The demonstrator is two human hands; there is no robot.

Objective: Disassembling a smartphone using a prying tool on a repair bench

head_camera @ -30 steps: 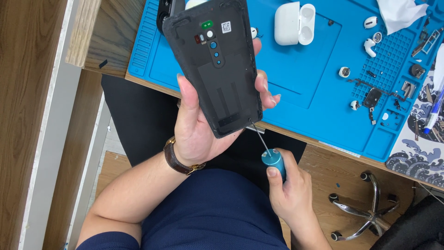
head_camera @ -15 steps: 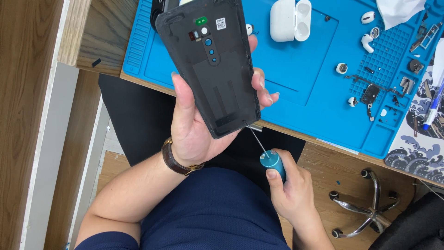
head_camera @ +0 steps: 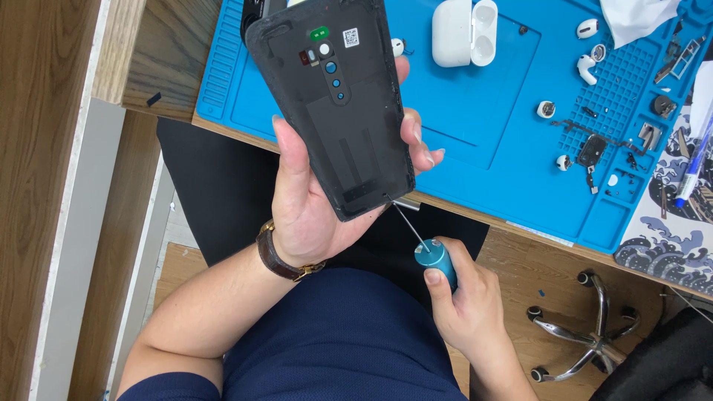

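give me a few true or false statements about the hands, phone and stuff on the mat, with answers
1. The left hand holds a dark phone with its back facing the camera. True.
2. The right hand grips a red hammer. False: it grips a blue-handled screwdriver.
3. The screwdriver tip meets the phone's bottom edge. True.
4. The white earbud case on the blue mat is closed. False: it lies open.
5. A watch is on the right wrist. False: the left.

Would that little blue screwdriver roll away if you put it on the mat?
Probably: the screwdriver has a round, smooth-looking handle, so it likely rolls easily. The blue mat looks rubbery, with ridges, which might stop it. Its thin shaft looks bendable.
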